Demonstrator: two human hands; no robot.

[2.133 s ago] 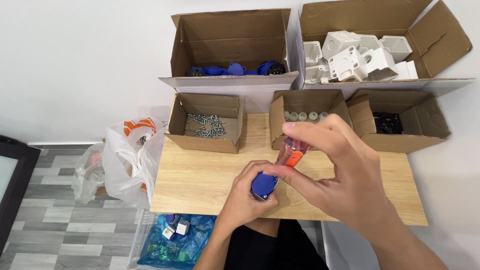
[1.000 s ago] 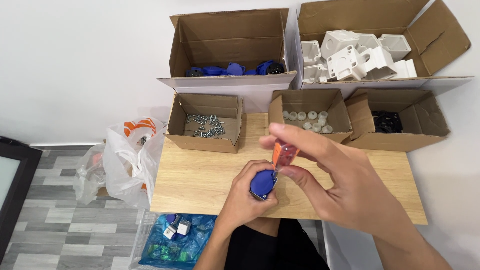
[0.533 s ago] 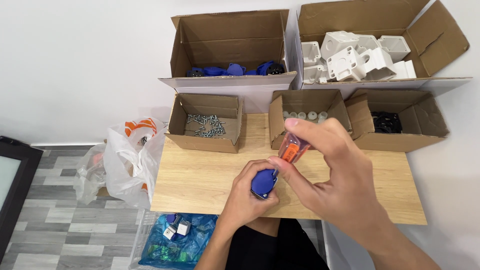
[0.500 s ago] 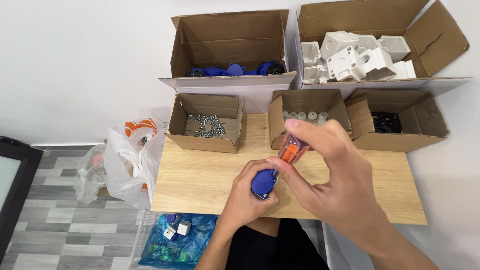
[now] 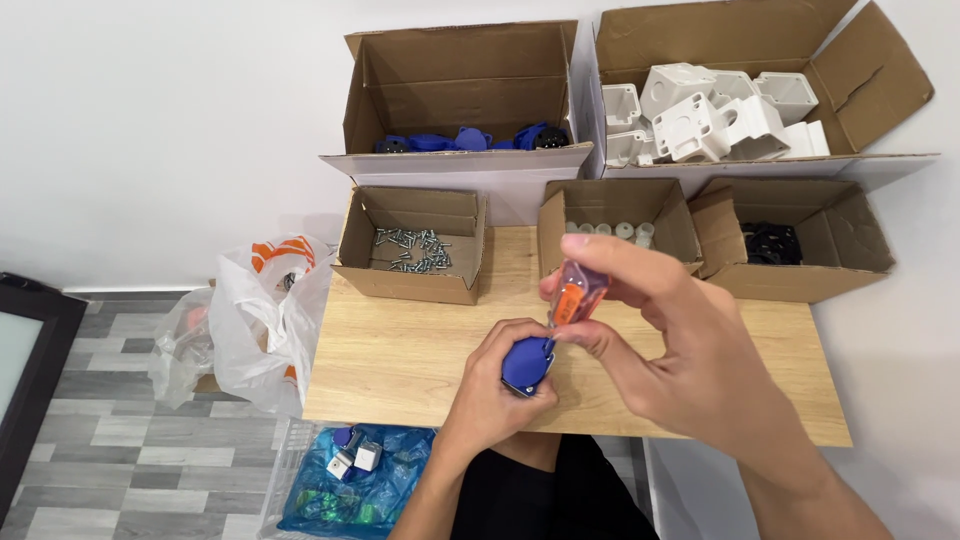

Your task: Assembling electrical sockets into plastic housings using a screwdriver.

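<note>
Above a wooden table [image 5: 400, 360], the left hand [image 5: 495, 385] grips a blue plastic part [image 5: 526, 364]. The right hand [image 5: 680, 345] grasps an orange-handled screwdriver [image 5: 574, 297], its tip touching that part.

Left hand [image 5: 495, 385]: fist closed, forearm entering from 6 o'clock. Right hand [image 5: 680, 345]: above it, fingers pinched, forearm running off toward 4 o'clock.

screw box [image 5: 412, 245] — white housings box [image 5: 720, 110] | plastic bag [image 5: 262, 320] — floor
</note>
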